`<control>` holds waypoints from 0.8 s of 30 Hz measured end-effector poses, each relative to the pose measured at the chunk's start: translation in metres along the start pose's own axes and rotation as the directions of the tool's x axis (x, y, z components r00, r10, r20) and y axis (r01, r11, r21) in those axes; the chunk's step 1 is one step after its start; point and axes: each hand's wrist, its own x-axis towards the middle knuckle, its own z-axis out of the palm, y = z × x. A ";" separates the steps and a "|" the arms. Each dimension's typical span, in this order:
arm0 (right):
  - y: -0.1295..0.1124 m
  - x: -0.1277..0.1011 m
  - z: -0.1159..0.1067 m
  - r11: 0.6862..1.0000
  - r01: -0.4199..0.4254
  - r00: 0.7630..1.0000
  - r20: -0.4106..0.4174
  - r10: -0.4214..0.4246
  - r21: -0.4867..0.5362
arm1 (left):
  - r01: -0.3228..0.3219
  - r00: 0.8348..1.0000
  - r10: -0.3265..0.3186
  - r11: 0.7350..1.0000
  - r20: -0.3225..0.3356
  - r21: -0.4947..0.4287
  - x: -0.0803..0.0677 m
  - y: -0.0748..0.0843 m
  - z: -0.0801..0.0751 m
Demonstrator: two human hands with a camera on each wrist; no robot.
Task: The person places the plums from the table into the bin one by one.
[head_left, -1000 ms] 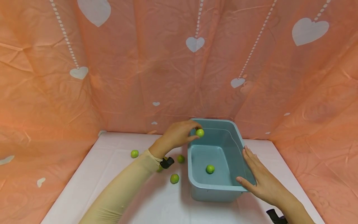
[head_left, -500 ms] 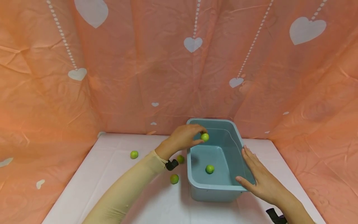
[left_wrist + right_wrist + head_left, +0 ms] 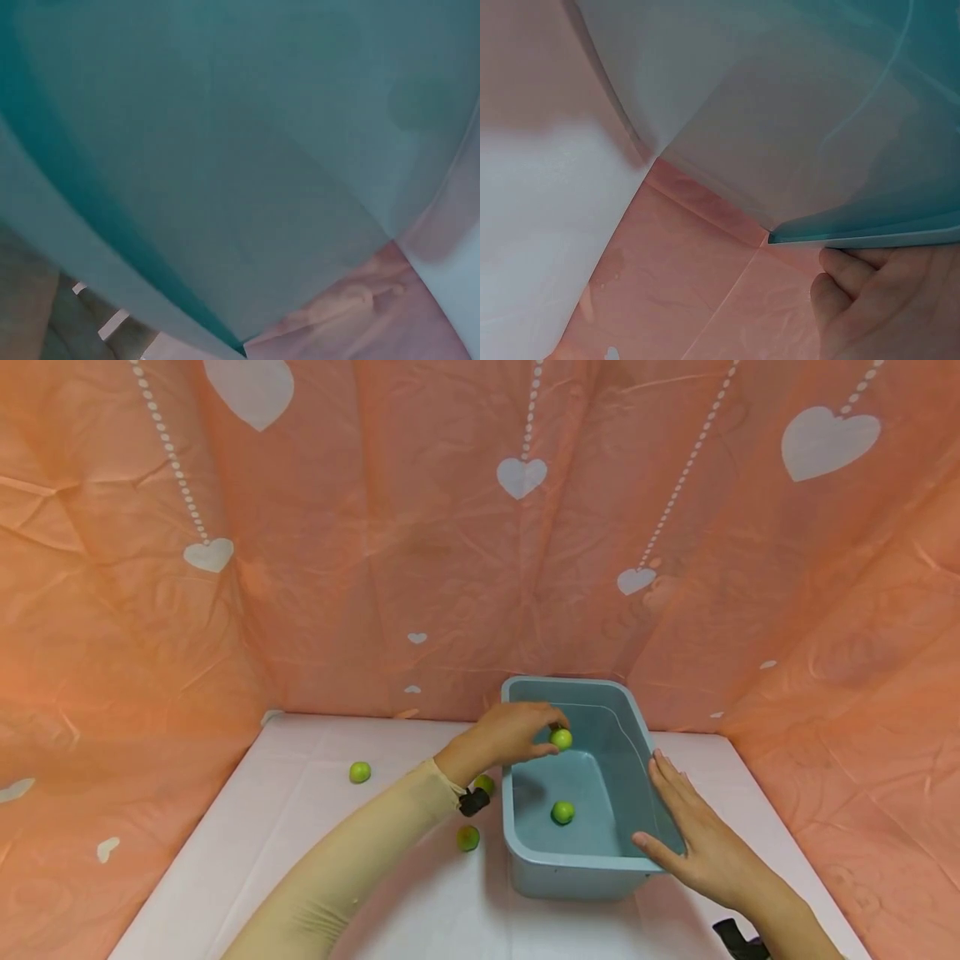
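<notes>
Peach heart-print drapes back a white table (image 3: 315,860) as a small green fruit hangs over a blue plastic tub.

Left hand (image 3: 510,739) pinches the green fruit (image 3: 561,739) between thumb and fingertips above the tub's (image 3: 577,868) far left inside; right hand (image 3: 693,839) lies flat, fingers straight and together, against the tub's right rim. Another fruit (image 3: 562,812) sits on the tub floor; three more (image 3: 360,772) (image 3: 468,837) (image 3: 485,783) lie on the table to its left. Best handled, by these pictures: lower the fruit close to the floor before letting go, with the tub braced.
</notes>
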 end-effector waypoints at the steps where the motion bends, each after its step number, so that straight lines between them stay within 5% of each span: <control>1: 0.000 0.000 0.000 1.000 -0.001 1.000 0.002 0.001 0.001 | -0.004 1.000 0.004 1.000 0.003 0.000 0.001 0.000 0.001; 24: 0.004 0.000 0.002 0.999 0.029 0.999 -0.020 -0.030 -0.015 | -0.062 0.993 0.049 0.990 0.111 0.124 0.019 0.014 0.020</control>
